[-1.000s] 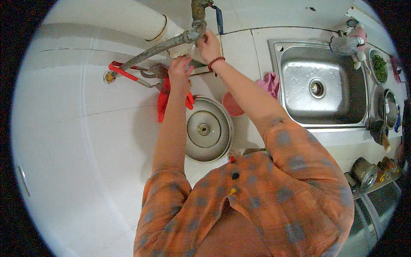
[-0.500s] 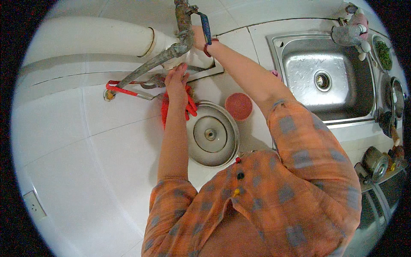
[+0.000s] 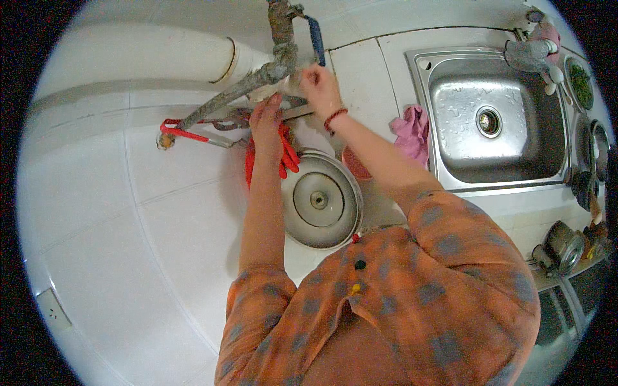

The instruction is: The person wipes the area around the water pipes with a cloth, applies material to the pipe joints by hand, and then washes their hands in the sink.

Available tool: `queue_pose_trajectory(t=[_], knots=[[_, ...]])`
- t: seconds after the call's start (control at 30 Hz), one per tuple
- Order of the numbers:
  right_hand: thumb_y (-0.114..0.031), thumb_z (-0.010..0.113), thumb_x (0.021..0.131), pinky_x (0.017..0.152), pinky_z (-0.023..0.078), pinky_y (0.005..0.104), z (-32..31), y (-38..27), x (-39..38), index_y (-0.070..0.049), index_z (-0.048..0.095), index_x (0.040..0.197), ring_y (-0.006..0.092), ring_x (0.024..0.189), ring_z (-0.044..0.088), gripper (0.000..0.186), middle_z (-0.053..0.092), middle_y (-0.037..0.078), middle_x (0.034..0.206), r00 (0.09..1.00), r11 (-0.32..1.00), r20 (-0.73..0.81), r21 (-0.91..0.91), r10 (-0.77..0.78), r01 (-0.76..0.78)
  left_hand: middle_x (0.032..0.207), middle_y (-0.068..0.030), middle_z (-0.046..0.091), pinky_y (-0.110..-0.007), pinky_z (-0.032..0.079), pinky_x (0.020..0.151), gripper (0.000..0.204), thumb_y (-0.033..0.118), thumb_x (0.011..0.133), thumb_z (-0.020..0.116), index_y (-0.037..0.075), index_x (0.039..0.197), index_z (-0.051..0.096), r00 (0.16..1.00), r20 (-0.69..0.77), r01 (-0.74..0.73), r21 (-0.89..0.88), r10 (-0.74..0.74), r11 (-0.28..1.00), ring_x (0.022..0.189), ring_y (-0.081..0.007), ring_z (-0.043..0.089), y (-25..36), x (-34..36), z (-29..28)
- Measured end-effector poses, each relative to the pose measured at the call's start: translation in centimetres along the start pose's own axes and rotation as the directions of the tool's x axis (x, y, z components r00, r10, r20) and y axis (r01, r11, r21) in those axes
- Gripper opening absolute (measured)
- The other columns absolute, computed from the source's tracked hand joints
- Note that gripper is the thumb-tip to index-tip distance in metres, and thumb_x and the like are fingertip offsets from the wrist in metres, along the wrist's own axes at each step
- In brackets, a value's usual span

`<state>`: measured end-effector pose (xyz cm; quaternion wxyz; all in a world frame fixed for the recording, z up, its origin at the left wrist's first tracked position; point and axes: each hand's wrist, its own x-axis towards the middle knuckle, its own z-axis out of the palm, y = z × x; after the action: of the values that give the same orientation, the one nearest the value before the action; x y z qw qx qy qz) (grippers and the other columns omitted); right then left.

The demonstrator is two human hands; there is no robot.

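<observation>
Head view: white pipe (image 3: 174,58) enters from the upper left, a dark-edged collar around it; its near end sits behind the bend of a corroded grey metal pipe (image 3: 222,103), top centre. Left hand (image 3: 267,125) is raised to the underside of that end, fingertips apparently touching; cannot tell whether they grip it. Right hand (image 3: 322,90), red bracelet (image 3: 333,120) at the wrist, is beside the bend with fingers curled in; contents, if any, cannot be made out. Blue valve lever (image 3: 316,40) hangs just above it. Red-handled tool (image 3: 183,132) lies by the metal pipe's lower end; red glove (image 3: 290,153) partly behind the left wrist. Below these, a round grey metal lid (image 3: 347,212) with central knob; reddish round object (image 3: 353,164) partly hidden by the right forearm. Surface: pale tiles (image 3: 174,257) with thin seams; wall socket (image 3: 53,309) at lower left. To the right, pink cloth (image 3: 412,134) beside a steel sink (image 3: 457,135), basin wet with droplets. Beyond: cloth-wrapped faucet (image 3: 531,55), bowl of greens (image 3: 580,87), metal pot (image 3: 565,248).
</observation>
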<state>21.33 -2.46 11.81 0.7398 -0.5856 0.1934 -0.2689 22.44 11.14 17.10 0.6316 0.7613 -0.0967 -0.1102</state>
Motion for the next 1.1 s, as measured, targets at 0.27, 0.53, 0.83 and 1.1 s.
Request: queue_pose_trajectory(t=[0.27, 0.53, 0.83, 1.1], knots=[[-0.006, 0.058, 0.079, 0.062, 0.044, 0.0294, 1.1, 0.5, -1.5, -0.001, 0.053, 0.081, 0.0164, 0.066, 0.053, 0.007, 0.054, 0.008, 0.072, 0.924, 0.904, 0.153, -0.204, -0.351, 0.377, 0.100, -0.0039, 0.060, -0.027, 0.039, 0.083, 0.028, 0.019, 0.085, 0.058, 0.002, 0.108, 0.057, 0.999, 0.011, -0.047, 0.075, 0.047, 0.996, 0.095, -0.0142, 0.052, -2.7, 1.1, -1.1], [-0.010, 0.064, 0.078, 0.060, 0.046, 0.0283, 3.1, 0.7, -1.5, -0.003, 0.058, 0.079, 0.0148, 0.063, 0.056, 0.010, 0.060, 0.006, 0.071, 0.938, 0.902, 0.021, -0.268, -0.346, 0.338, 0.133, -0.0106, 0.043, -0.039, 0.034, 0.093, 0.055, 0.022, 0.088, 0.052, 0.006, 0.137, 0.033, 0.947, -0.141, 0.206, -0.421, -0.288, 0.883, 0.118, -0.0230, 0.044, 0.2, -2.7, 0.1], [-0.006, 0.057, 0.084, 0.058, 0.050, 0.0291, 2.8, 2.7, -5.4, 0.000, 0.063, 0.093, 0.0146, 0.068, 0.060, 0.012, 0.065, 0.007, 0.086, 0.897, 0.980, 0.441, -0.174, -0.010, 0.097, 0.101, -0.0104, 0.061, -0.027, 0.049, 0.069, 0.040, 0.013, 0.082, 0.061, -0.001, 0.118, 0.052, 0.943, -0.253, 0.075, -0.477, -0.218, 0.876, 0.085, -0.0178, 0.059, -2.0, -4.8, -0.3], [-0.017, 0.058, 0.087, 0.063, 0.047, 0.0229, -2.8, -4.1, -3.4, -0.006, 0.064, 0.102, 0.0107, 0.074, 0.058, 0.019, 0.064, 0.003, 0.098, 0.879, 0.956, 0.436, -0.285, 0.192, -0.068, 0.089, -0.0053, 0.063, -0.026, 0.047, 0.071, 0.029, 0.017, 0.080, 0.062, -0.002, 0.103, 0.061, 0.834, -0.488, -0.007, -0.476, -0.257, 0.879, 0.080, -0.0130, 0.057, -2.3, -2.7, 2.8]])
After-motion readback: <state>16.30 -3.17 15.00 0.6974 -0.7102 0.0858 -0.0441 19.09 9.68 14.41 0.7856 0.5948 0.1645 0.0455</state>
